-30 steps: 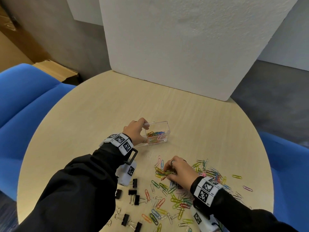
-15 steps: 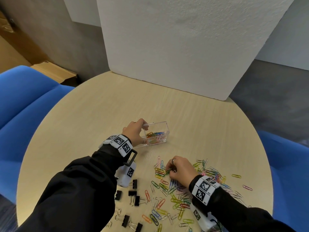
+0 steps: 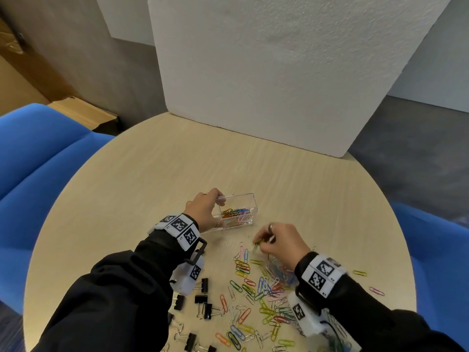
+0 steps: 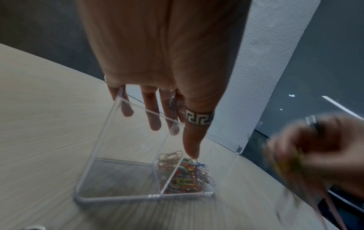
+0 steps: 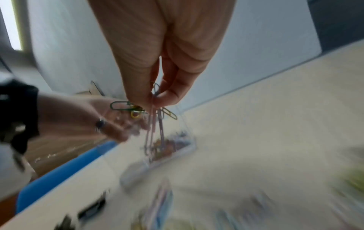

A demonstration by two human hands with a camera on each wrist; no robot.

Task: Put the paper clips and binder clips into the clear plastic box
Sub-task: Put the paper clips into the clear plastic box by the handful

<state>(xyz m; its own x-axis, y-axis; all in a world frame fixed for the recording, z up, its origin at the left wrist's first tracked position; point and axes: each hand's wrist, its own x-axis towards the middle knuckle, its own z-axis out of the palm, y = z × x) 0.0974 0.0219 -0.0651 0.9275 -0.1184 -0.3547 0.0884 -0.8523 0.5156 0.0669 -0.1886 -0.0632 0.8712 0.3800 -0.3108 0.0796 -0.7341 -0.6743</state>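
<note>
The left hand (image 3: 205,212) grips the near-left end of the small clear plastic box (image 3: 243,203), with the fingers over the far wall and the thumb on the near side. A black and white patterned ring (image 4: 199,118) sits on the thumb. The box stands on the round light wooden bench (image 3: 152,179) and has a little pile of coloured paper clips (image 3: 234,215) at the bottom.

The right hand (image 3: 279,241) is just to the right of the box, a little nearer the person, and is lifted off the bench. Its fingertips (image 5: 138,99) pinch a small bunch of paper clips (image 5: 138,109). A dark green one, a yellow one and some long pale ones hang down from it. The wrist pictures are blurry here.

Below the right hand, many loose coloured paper clips (image 3: 256,288) lie spread on the bench. Black binder clips with silver wire handles (image 3: 203,301) lie near the left sleeve, by the near edge.

A big white foam board (image 3: 279,72) stands at the far side of the bench. Blue chairs (image 3: 38,153) are on both sides
</note>
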